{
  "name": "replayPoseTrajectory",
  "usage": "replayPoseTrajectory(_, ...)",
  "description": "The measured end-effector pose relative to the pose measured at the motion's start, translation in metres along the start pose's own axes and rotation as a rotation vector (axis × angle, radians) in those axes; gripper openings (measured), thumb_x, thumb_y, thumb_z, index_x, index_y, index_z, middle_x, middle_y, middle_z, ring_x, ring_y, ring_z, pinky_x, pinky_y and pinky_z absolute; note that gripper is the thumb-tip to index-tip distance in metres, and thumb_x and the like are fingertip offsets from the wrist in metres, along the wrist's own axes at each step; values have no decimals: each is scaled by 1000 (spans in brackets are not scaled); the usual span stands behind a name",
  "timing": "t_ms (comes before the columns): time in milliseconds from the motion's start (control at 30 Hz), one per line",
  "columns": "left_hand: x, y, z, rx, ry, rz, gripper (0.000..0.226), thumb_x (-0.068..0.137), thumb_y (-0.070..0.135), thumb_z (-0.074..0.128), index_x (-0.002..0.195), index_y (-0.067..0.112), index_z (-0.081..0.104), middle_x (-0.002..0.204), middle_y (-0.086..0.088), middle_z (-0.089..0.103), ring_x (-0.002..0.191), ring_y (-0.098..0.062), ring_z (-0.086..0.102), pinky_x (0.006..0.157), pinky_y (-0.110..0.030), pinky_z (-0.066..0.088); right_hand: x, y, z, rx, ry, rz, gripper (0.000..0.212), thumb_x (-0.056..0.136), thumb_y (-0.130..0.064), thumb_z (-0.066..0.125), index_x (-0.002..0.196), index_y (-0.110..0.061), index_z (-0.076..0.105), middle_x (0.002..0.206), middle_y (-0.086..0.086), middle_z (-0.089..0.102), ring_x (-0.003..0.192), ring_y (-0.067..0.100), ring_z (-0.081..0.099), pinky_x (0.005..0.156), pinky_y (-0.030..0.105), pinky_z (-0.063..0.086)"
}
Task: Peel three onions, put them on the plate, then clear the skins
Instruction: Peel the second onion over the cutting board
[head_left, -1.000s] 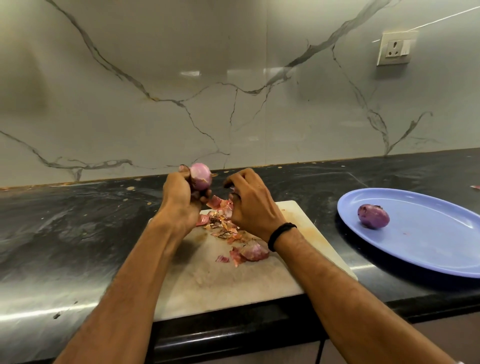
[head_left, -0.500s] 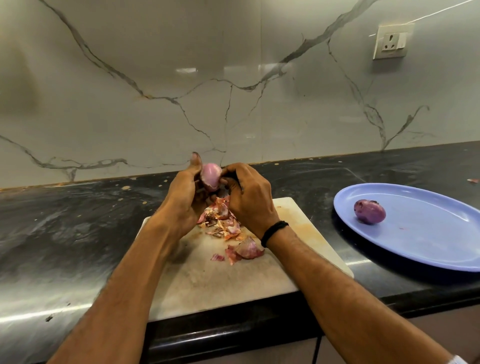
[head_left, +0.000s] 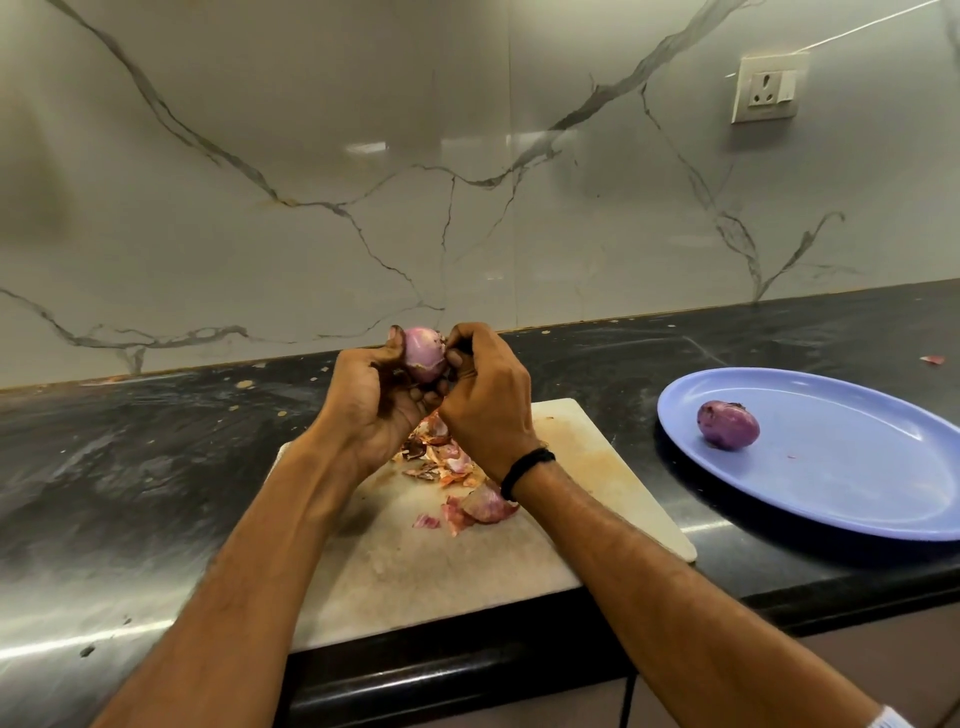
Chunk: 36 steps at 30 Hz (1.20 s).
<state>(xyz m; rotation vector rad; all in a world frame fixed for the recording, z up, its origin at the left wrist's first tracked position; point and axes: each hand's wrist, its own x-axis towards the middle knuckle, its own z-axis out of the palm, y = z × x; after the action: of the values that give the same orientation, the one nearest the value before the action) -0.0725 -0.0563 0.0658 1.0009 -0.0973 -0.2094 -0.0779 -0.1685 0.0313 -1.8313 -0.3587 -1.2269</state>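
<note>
My left hand (head_left: 374, 410) and right hand (head_left: 485, 410) both clasp the raised onion (head_left: 423, 353); the plate (head_left: 883, 493), at the counter's (head_left: 156, 457) right end, holds one peeled onion (head_left: 727, 425).

Pink onion (head_left: 423, 353) aloft; purple onion (head_left: 727, 424) on plate (head_left: 857, 467) (skins (head_left: 452, 462) heaped beneath)

You'll find no text, label, brand, number or sign that can be read anywhere in this view. The only likely place is the wall socket (head_left: 768, 89), high up and well to the right of your right hand (head_left: 485, 402), and any marking on its face is too small to tell.
</note>
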Motion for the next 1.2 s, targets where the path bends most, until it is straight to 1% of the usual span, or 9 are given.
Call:
replayPoseTrajectory(67,2,1,-2,-47,49,-1,43,105,32,42,123,-2,60,99,-20,64,74,-22,61,64,-28,55,1,1,-2,-8,44,-19,34,83,-20,33,93,1,58,83,8,57,75,10,49,67,6,40)
replayPoseTrajectory(200,9,8,-14,-69,164,38,40,104,35,44,115,0,62,101,-20,61,78,-25,63,67,-29,50,5,14,-6,-80,101,-31,13,86,3,46,92,-1,58,83,5,56,74,10,49,69,5,39)
replayPoseTrajectory(300,10,8,-15,-19,155,23,43,103,38,47,116,1,63,102,-19,64,80,-25,64,68,-30,50,4,21,-4,-181,34,-26,25,79,16,56,94,-3,63,92,11,61,81,14,55,74,10,45)
replayPoseTrajectory(367,10,6,-13,19,140,23,44,103,40,48,116,2,65,103,-19,66,82,-25,64,69,-29,51,4,22,-3,-212,5,-54,28,77,15,57,96,-3,66,98,12,61,87,18,57,77,21,52)
replayPoseTrajectory(533,9,5,-12,93,109,34,49,102,44,49,118,1,66,97,-17,70,75,-21,65,69,-31,52,4,17,-1,-151,-81,-184,32,81,7,66,112,-2,64,111,13,59,100,16,57,90,5,41)
replayPoseTrajectory(667,9,4,-13,167,95,45,52,101,47,51,121,2,66,90,-12,69,76,-20,61,68,-31,50,3,16,0,-143,-91,-225,22,85,4,67,107,1,67,104,14,64,94,19,60,90,2,39)
replayPoseTrajectory(900,9,2,-11,266,118,74,42,97,45,60,105,4,68,83,-11,68,71,-20,61,68,-33,51,4,21,0,-120,-100,-276,11,84,4,70,94,1,69,91,11,65,81,20,62,76,25,54)
replayPoseTrajectory(1033,13,2,-14,288,104,89,45,95,42,64,114,2,66,87,-12,71,71,-19,66,72,-33,55,4,25,-3,-101,-133,-283,10,83,5,71,92,2,70,90,12,66,80,22,63,73,27,56)
replayPoseTrajectory(1200,12,3,-12,227,108,68,40,95,40,65,108,3,68,80,-10,74,70,-20,70,65,-30,57,2,22,-1,-123,-138,-282,19,76,13,67,93,2,69,89,12,66,80,23,61,73,30,54)
